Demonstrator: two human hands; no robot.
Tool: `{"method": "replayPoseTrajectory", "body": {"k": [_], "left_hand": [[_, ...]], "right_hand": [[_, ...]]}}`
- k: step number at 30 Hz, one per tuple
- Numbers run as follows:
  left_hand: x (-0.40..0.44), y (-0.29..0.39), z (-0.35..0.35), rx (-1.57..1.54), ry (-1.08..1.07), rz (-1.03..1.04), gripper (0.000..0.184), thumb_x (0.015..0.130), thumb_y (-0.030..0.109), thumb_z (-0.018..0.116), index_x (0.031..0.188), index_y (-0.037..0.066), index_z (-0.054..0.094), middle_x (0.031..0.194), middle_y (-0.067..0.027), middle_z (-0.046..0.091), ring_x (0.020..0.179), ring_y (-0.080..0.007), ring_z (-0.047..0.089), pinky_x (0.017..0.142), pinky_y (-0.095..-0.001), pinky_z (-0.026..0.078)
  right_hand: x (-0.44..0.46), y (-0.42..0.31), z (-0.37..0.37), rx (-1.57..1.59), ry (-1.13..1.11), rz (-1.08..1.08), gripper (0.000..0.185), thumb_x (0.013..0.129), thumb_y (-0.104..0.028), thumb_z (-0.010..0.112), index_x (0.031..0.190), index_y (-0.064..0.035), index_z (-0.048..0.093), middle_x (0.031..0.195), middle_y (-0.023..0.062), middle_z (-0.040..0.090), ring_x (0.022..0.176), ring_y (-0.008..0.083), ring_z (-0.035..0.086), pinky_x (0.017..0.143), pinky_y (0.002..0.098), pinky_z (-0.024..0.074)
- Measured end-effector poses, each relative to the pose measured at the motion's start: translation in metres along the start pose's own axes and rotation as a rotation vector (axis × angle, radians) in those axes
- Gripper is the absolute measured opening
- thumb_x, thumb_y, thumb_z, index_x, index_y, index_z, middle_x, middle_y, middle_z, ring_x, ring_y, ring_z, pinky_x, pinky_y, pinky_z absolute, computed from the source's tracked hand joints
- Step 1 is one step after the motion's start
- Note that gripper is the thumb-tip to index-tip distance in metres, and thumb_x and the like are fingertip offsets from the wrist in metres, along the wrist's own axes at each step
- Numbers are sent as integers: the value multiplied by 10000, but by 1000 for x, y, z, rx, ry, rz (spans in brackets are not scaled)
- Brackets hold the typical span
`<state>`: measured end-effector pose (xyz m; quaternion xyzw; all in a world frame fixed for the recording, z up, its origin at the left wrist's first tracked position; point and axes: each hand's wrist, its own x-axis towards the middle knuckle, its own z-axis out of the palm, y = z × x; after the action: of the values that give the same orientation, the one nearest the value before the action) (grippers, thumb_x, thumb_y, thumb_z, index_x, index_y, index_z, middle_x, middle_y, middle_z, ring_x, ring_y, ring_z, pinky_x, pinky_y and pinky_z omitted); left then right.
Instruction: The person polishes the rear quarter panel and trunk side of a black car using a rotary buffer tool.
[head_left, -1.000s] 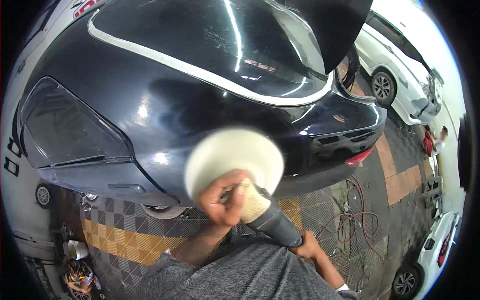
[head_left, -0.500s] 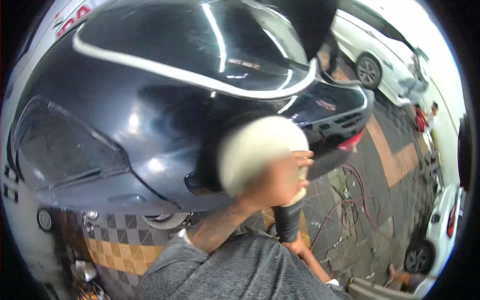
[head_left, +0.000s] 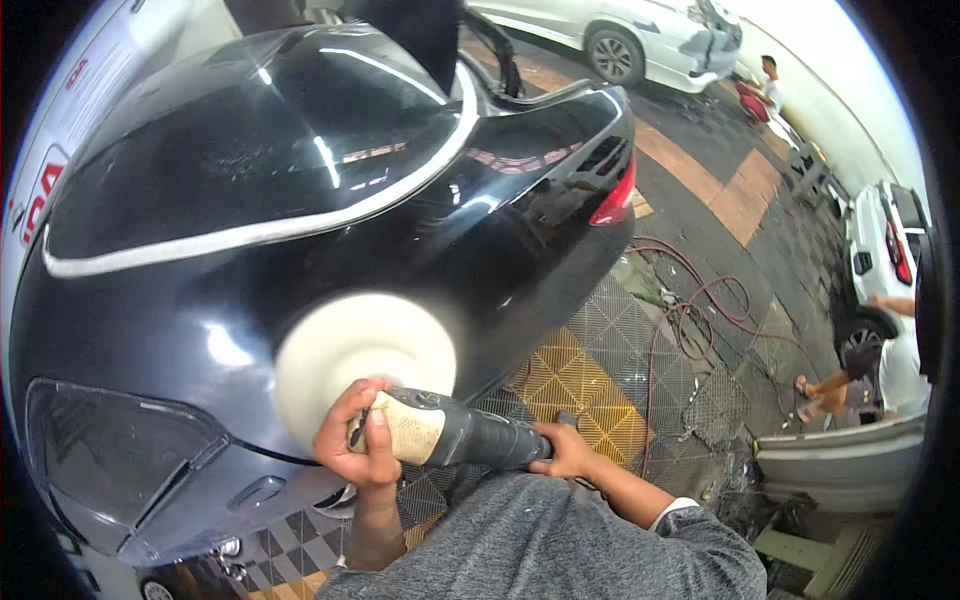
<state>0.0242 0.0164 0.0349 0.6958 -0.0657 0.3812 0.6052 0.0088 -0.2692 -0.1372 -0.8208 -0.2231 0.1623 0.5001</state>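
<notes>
My left hand [head_left: 362, 440] is wrapped around the front of a car polisher [head_left: 480, 433], close behind its pad. My right hand [head_left: 570, 450] grips the black rear end of the tool's body. The round white polishing pad [head_left: 350, 345] lies against the glossy side panel of a black car [head_left: 500, 250], and its rim looks blurred. Above the pad, white masking tape [head_left: 250, 238] runs along the edge of the car's dark window. Further left are the door handle [head_left: 257, 493] and the door window [head_left: 110, 450].
A red tail light [head_left: 615, 195] marks the car's rear corner. A reddish hose [head_left: 700, 310] is looped on the grated floor. One person [head_left: 762, 92] crouches near a white car [head_left: 640, 45]; another person [head_left: 890, 365] is at right by a second white car [head_left: 875, 240].
The view has turned to the right. The polisher has swung from pointing down to lying nearly sideways, its pad further from the tail light along the panel. Both hands still hold it.
</notes>
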Motion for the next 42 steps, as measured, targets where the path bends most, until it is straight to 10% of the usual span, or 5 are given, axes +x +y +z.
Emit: {"method": "replayPoseTrajectory", "body": {"k": [14,22,42], "left_hand": [[46,-29,197,134,-221,-13,190,866,27,633,1004,-56,735,958,-162,756,924,-234,720,870,-345,553],[78,-53,302,47,-495,-1,265,800,146,748,1003,-25,738,950,-194,752,895,-296,746,848,-355,568],[-2,-10,44,240,-143,69,281,870,46,567,1087,-82,691,1013,-236,726,952,-300,708,890,-409,565]], "right_hand": [[-3,57,-107,-19,182,415,467,633,-322,816,929,32,742,890,246,741,846,350,747,773,426,569],[4,102,-135,260,297,490,200,675,-141,772,761,9,672,682,65,671,603,181,624,601,368,509],[15,38,1,103,54,253,590,586,-328,793,1071,0,722,998,251,730,936,394,719,856,444,548]]}}
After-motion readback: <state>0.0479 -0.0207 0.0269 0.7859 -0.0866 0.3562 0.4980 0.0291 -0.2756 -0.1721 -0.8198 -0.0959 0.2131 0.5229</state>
